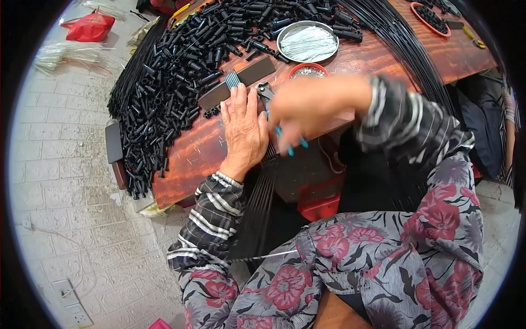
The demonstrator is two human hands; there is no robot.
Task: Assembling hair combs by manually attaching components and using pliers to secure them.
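My left hand (244, 129) lies nearly flat at the table's near edge, fingers stretched forward. Just beyond its fingertips, a row of thin rods with pale blue parts (232, 80) rests across a long brown block (257, 73). Thin black rods (263, 183) run from under this hand down toward my lap. My right hand (304, 107) is smeared by motion, right beside the left. Cutting pliers show around it: their metal head (265, 90) is by my left fingers, and their blue handles (291, 150) stick out below. Whether my right fingers grip them is hidden by blur.
Black plastic tubes (181, 82) are heaped across the table's far left. A metal dish of white sticks (308, 44) stands behind a red-rimmed bowl (308, 69) of small pieces. Long black rods (402, 46) lie at right. A red bag (91, 27) is on the floor.
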